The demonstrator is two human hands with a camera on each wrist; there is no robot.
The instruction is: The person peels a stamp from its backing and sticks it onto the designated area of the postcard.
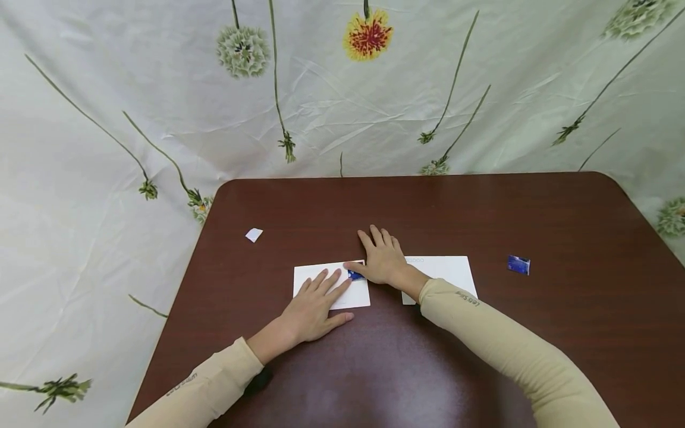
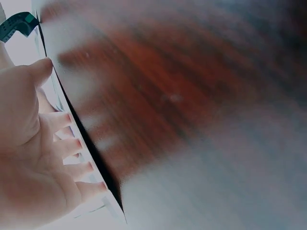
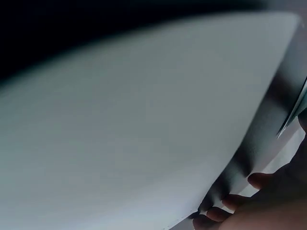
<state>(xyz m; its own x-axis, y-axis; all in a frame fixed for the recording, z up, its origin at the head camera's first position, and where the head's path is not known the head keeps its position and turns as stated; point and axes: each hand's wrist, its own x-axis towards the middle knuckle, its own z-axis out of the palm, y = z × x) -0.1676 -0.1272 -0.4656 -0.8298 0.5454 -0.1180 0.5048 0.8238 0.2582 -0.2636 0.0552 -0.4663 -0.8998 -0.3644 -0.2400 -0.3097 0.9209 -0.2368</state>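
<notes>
Two white envelopes lie on the table. My left hand (image 1: 313, 315) rests with straight fingers across the left envelope (image 1: 357, 295); its thumb lies on the table below. At that envelope's upper right corner is a small blue stamp (image 1: 355, 275), partly covered. My right hand (image 1: 385, 264) is spread between the envelopes, its thumb touching the stamp and its other fingers on the table. Under my right forearm lies the right envelope (image 1: 444, 268), with a row of small printed boxes. In the left wrist view, a curved dark teal piece (image 2: 19, 25) shows beyond my left thumb.
A second small blue piece (image 1: 518, 265) lies at the right on the dark brown table (image 1: 428, 368). A small white scrap (image 1: 254, 235) is near the table's left edge. Behind the table hangs a white cloth (image 1: 332, 77) with a flower print.
</notes>
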